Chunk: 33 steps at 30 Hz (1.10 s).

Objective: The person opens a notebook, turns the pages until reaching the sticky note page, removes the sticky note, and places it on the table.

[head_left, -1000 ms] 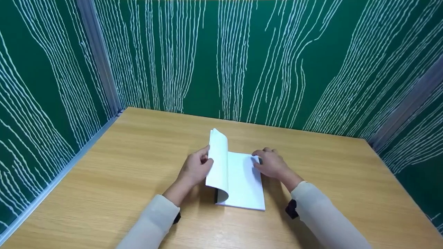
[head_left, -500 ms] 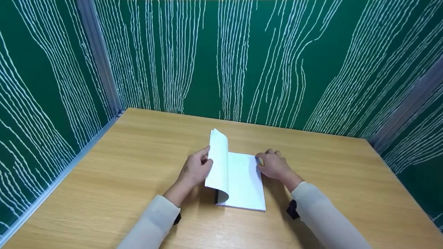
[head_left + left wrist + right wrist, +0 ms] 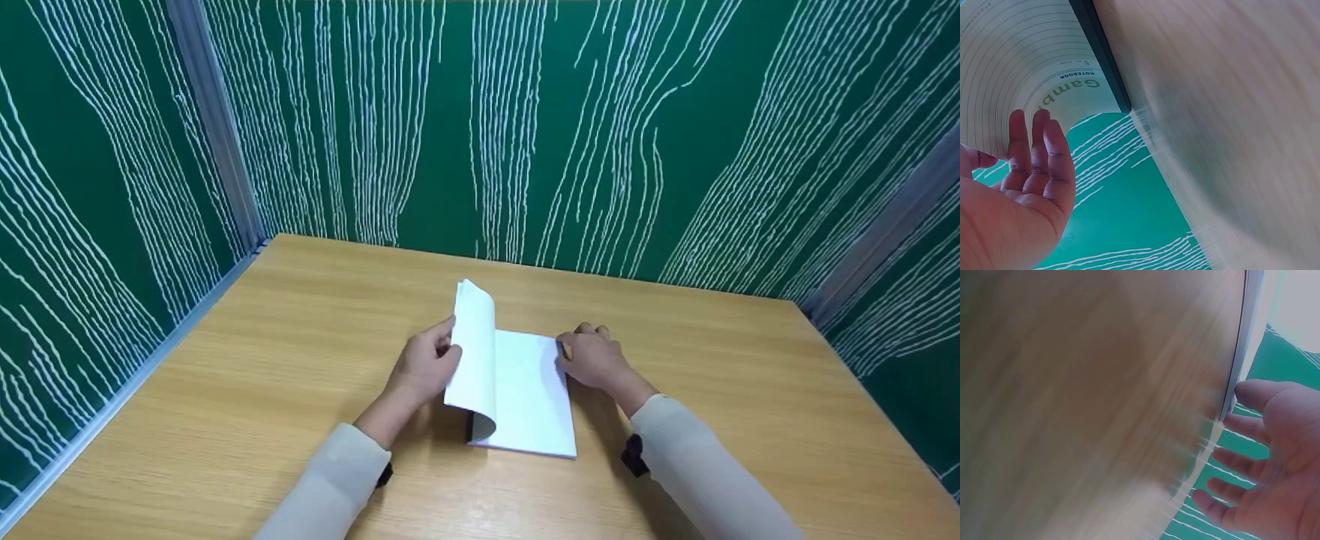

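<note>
A notebook (image 3: 531,397) lies on the table with blank white pages facing up on its right side. My left hand (image 3: 425,364) pinches the outer edge of the raised pages (image 3: 472,352), which stand up and curl over from the dark spine (image 3: 1103,53). In the left wrist view, the ruled underside shows printed "NOTEBOOK" lettering, and three fingers extend behind it. My right hand (image 3: 596,356) is at the notebook's upper right corner. In the right wrist view, the thumb (image 3: 1258,391) and forefinger touch the notebook's edge (image 3: 1244,343), while the other fingers are loosely spread.
The light wooden table (image 3: 300,315) extends around the notebook on all sides. Green walls (image 3: 442,150) with wavy white lines rise behind it and at both sides, joined by grey corner posts (image 3: 217,112). A dark band (image 3: 634,455) shows at the right wrist.
My right hand has slid slightly right, from over the page's upper corner to its edge, then stayed nearly still. The left hand and raised pages have hardly moved.
</note>
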Motion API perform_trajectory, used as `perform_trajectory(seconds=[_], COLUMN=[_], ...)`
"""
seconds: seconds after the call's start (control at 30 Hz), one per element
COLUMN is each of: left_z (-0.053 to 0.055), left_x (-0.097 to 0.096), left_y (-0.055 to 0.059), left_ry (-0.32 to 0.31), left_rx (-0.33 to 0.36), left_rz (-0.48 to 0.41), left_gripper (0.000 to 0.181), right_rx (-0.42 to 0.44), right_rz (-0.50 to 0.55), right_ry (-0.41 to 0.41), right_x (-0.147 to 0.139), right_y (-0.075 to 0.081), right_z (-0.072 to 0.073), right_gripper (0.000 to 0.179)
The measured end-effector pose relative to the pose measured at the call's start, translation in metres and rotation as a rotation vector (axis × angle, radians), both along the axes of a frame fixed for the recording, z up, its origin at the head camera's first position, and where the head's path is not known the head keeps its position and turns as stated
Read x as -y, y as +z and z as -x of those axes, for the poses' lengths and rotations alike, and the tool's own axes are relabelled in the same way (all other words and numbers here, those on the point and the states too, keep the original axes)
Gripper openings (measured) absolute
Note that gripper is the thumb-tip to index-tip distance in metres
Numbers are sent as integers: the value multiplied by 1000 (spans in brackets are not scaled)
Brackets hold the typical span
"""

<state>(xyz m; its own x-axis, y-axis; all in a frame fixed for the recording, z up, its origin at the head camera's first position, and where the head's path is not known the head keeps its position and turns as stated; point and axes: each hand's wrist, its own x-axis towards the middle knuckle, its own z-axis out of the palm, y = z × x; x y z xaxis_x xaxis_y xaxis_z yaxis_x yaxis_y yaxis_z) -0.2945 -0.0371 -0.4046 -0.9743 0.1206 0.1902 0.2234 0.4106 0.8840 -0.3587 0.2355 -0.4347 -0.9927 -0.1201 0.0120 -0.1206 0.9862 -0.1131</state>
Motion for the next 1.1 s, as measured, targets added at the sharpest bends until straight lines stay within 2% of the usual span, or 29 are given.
perform_trajectory(seconds=[0.4,0.63,0.87,1.1], left_z=[1,2,1,1], left_x=[-2,-2,-2,-1], left_y=[-1,-1,-3,-3], left_ry=[6,-8,3,-9], left_rx=[19,41,35,27], left_rz=[2,5,2,-10], left_gripper=[51,51,52,52], right_rx=[-1,-52,-39,-66], right_rz=[82,57,77,110], right_ry=[-7,34,34,34], right_x=[1,1,1,3], right_y=[0,-2,-2,-1], right_z=[-1,0,0,0], right_gripper=[39,36,35,35])
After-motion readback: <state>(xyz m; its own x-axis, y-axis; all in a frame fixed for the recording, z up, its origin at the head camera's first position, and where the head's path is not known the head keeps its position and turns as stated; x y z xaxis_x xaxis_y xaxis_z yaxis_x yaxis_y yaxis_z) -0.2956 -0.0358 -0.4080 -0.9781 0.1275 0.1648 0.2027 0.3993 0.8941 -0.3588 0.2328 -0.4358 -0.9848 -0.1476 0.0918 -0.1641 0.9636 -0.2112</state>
